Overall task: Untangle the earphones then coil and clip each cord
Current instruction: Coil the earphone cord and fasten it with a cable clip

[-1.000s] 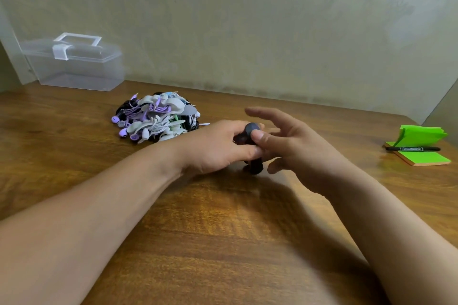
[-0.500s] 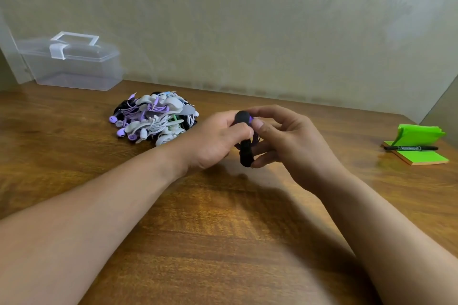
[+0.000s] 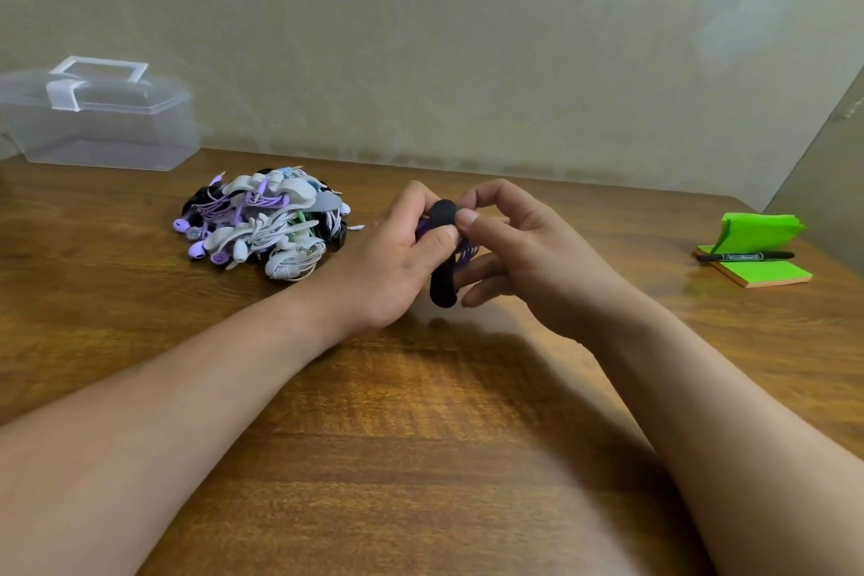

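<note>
On the surface (image 3: 421, 458), a lidded box (image 3: 103, 126) stands far left against the wall. A pile of earphones (image 3: 262, 225) lies before it, slightly to its right. At the centre, the left grip (image 3: 392, 262) and right grip (image 3: 528, 257) meet, both holding a clip (image 3: 443, 276) set around a coiled cord (image 3: 467, 253). Far right lies a note pad (image 3: 766, 274) with a pen (image 3: 743, 256) on it.

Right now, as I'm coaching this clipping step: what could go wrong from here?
1. Loops of the purple cord stick out beside the black clip; they might slip free and uncoil before it closes.
2. The left hand and right hand pinch the clip near its top while its lower end hangs free, so it may twist.
3. The earphone pile lies close by; a loose end could snag there.
</note>
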`<control>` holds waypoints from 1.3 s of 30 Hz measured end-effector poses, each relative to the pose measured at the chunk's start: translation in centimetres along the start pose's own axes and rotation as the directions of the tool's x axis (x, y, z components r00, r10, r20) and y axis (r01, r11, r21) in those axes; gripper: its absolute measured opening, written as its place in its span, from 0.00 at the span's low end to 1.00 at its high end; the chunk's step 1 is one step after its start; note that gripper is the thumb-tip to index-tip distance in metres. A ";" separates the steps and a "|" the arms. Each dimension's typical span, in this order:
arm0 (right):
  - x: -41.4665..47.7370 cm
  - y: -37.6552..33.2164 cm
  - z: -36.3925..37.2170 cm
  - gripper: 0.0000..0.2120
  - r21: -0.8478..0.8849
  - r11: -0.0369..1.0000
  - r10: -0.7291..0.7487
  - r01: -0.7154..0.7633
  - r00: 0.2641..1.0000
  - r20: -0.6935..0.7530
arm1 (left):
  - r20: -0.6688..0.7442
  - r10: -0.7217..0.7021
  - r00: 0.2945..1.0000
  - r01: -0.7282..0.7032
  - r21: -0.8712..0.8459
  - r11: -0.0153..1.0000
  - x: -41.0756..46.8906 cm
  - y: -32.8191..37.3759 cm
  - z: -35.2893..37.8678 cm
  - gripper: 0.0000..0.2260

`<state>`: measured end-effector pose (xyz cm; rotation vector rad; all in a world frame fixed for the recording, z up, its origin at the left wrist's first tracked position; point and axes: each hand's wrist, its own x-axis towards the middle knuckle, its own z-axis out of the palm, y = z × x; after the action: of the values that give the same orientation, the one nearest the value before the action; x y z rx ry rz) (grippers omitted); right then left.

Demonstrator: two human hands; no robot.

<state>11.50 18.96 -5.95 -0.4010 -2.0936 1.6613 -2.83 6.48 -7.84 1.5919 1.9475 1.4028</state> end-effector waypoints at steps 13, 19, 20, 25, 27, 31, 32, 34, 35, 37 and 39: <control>-0.1 0.2 -0.5 0.18 -0.210 0.972 -0.103 0.102 0.995 0.004 | -0.056 -0.135 0.989 0.102 -0.399 0.911 0.7 0.1 1.2 0.07; 0.4 0.8 -0.6 0.12 -0.294 0.949 -0.118 0.112 0.993 -0.002 | -0.144 -0.209 0.967 0.130 -0.427 0.895 0.8 -0.3 1.6 0.08; 0.4 0.8 -0.5 0.11 -0.305 0.946 -0.115 0.113 0.993 0.011 | -0.160 -0.218 0.963 0.129 -0.437 0.890 0.7 -0.4 1.5 0.09; 0.7 1.2 -0.2 0.08 -0.155 0.987 -0.050 0.042 0.998 -0.046 | -0.137 -0.235 0.962 0.142 -0.484 0.864 0.7 -0.6 1.4 0.10; 0.7 1.3 -0.6 0.06 -0.014 1.000 -0.008 0.007 0.996 -0.086 | -0.130 -0.201 0.971 0.122 -0.450 0.885 0.7 -0.6 1.4 0.09; 0.6 1.0 -0.4 0.06 0.007 1.000 0.011 -0.011 0.993 -0.113 | -0.181 -0.146 0.972 0.082 -0.322 0.943 0.4 -0.4 1.7 0.08; 0.6 1.0 -0.2 0.08 0.000 1.000 0.018 -0.018 0.994 -0.110 | -0.190 -0.140 0.972 0.076 -0.313 0.947 0.3 -0.2 1.7 0.08; 0.5 0.8 0.0 0.14 -0.031 0.999 0.026 -0.029 0.996 -0.090 | -0.196 -0.122 0.973 0.064 -0.278 0.958 0.1 0.1 1.4 0.06; 0.4 0.6 0.1 0.16 -0.050 0.998 0.023 -0.027 0.997 -0.074 | -0.197 -0.103 0.975 0.052 -0.248 0.967 0.0 0.2 1.2 0.05; 0.4 0.5 0.2 0.17 -0.052 0.998 0.016 -0.018 0.999 -0.049 | -0.203 -0.052 0.978 0.020 -0.157 0.987 -0.1 0.2 1.0 0.03; 0.3 0.5 0.0 0.18 -0.040 0.999 0.024 -0.026 0.999 -0.044 | -0.197 -0.018 0.980 -0.001 -0.097 0.995 -0.2 0.3 0.9 0.02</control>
<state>11.17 19.22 -6.39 -0.4740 -2.1014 1.6116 -1.96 6.73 -8.09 1.4485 1.9556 1.6823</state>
